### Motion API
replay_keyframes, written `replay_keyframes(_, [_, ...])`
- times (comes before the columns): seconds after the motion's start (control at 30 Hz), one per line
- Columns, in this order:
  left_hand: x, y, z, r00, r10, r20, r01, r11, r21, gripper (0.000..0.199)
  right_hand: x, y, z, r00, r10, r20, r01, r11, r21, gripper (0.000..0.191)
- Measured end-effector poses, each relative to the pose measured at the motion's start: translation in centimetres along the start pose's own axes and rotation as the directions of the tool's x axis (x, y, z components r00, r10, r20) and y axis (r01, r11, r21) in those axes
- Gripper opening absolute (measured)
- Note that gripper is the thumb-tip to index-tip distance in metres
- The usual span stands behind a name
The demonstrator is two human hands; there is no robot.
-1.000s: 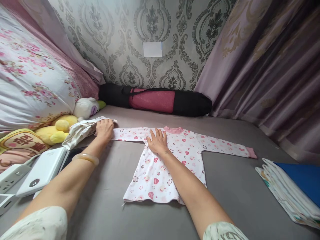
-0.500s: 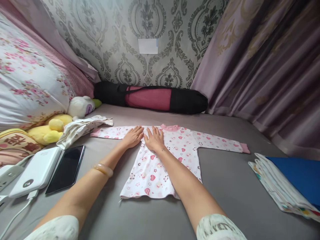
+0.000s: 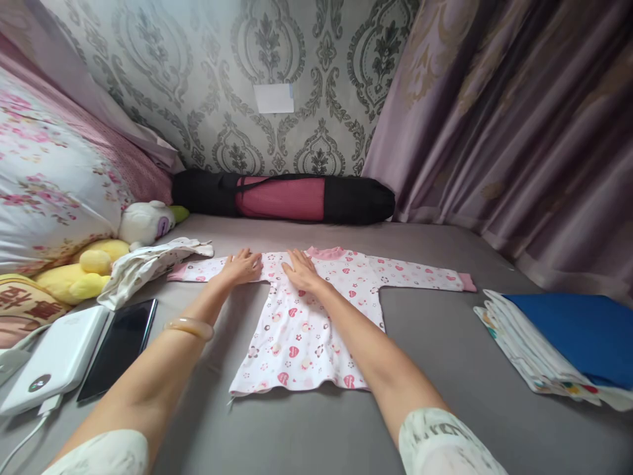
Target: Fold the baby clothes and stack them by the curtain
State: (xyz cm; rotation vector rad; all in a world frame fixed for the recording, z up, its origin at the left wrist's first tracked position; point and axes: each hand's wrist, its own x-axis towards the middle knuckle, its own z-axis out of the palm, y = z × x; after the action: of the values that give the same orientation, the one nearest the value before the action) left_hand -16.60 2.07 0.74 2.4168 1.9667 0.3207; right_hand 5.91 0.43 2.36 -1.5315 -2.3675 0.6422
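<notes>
Left hand [image 3: 242,267] now farther out along sleeve [image 3: 198,269], fingers loosely spread | right hand [image 3: 301,270] spread near collar [image 3: 326,253] | shirt [image 3: 306,330] on grey sheet [image 3: 425,369], sleeve looks flat

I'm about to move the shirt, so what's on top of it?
Both hands, left and right, on the shirt. Fabric beneath them is hidden.

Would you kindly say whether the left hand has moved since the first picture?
Yes, the left hand has moved right, from the left cuff toward the pink collar.
</notes>
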Motion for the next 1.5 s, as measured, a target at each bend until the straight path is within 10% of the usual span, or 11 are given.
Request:
replay_keyframes(0.33, [2.4,10.7,1.0,0.899,0.437,0.032,-0.432,0.896,-0.103,0.042,-4.5,8.8,-3.7,0.969,0.178,-0.174,-0.215,0.951,-0.223,0.065])
replay_keyframes(0.9, [3.1,12.4,2.8,0.958,0.175,0.229,-0.173,0.984,-0.031,0.063,-3.4,11.2,-3.8,0.974,0.183,-0.133,-0.205,0.963,-0.176,0.069])
replay_keyframes(1.27, [-6.2,19.2,-3.3,0.905,0.420,0.073,-0.403,0.899,-0.173,0.037,-11.2,14.2,-8.8,0.922,0.203,-0.329,-0.195,0.979,0.058,0.044])
replay_keyframes(1.5, [-13.7,26.9,-3.1,0.820,0.551,0.152,-0.498,0.819,-0.285,0.027,-14.6,16.8,-8.7,0.960,0.092,-0.264,-0.126,0.985,-0.116,0.037])
